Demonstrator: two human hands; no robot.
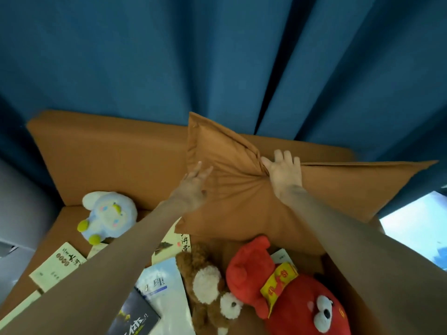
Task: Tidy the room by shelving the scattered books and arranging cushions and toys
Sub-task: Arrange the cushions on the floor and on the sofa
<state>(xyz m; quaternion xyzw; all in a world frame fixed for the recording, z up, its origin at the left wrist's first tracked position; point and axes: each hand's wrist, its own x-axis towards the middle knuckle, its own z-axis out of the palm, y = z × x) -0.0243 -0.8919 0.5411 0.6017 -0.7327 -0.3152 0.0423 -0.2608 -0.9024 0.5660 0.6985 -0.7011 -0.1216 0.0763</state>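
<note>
Your right hand pinches a bunched fold of the brown cushion, probably to stand it against the sofa back. Your left hand, fingers straight, steadies its 9 o'clock side. Books and plush toys lie at 6 o'clock. The covers carry Chinese print. One pale cover shows "理", and the red toy has a yellow label that is unreadable.

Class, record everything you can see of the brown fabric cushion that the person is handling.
The brown fabric cushion is soft, plain cloth with a flat flanged edge, one corner pointing up. It stands tilted against the matching brown sofa back. The right hand grips its top edge, bunching radiating creases; the left hand touches its face with straight fingers. Its lower edge overlaps a cream book.
</note>
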